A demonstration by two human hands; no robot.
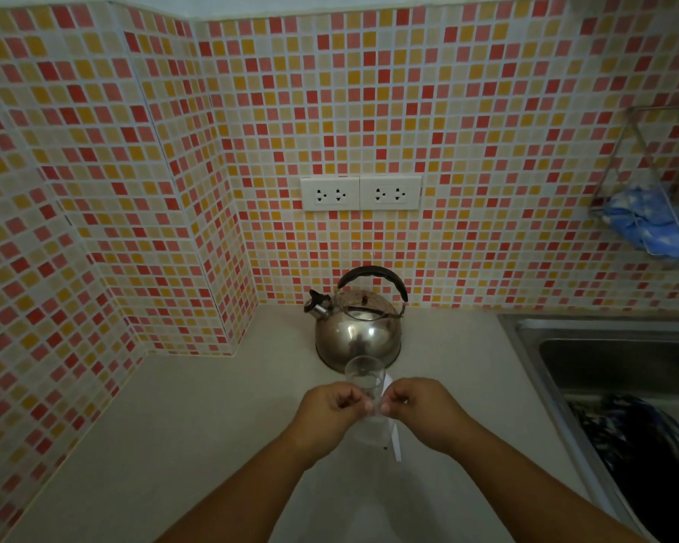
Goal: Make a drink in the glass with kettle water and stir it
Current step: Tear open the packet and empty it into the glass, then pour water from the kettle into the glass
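Both our bare forearms reach in from the lower edge, and our hands meet just in front of a clear, tall drinking glass (363, 380) that stands on the pale, smooth surface (197, 417). Our left hand (328, 409) sits at 9 o'clock of the glass with its fingers curled in and pinched at the tips; our right hand (420, 405) sits at 3 o'clock, likewise curled and pinched. Something small and pale seems held between the two sets of fingertips right at the near side of the glass, but we cannot tell what it is. A thin white strip (396, 438) hangs down below our right hand, beside the glass.

At 12 o'clock of the glass, just behind it and partly overlapped by its rim, stands a round stainless-steel kettle (357, 335) with a black arched handle and its spout turned toward 10 o'clock. Above it, on the orange, red and cream mosaic-tiled wall (134, 150), is a pair of white double sockets (360, 193). At 3 o'clock lies a steel sink (604, 354), and above that a wire rack holding a blue cloth (643, 221).
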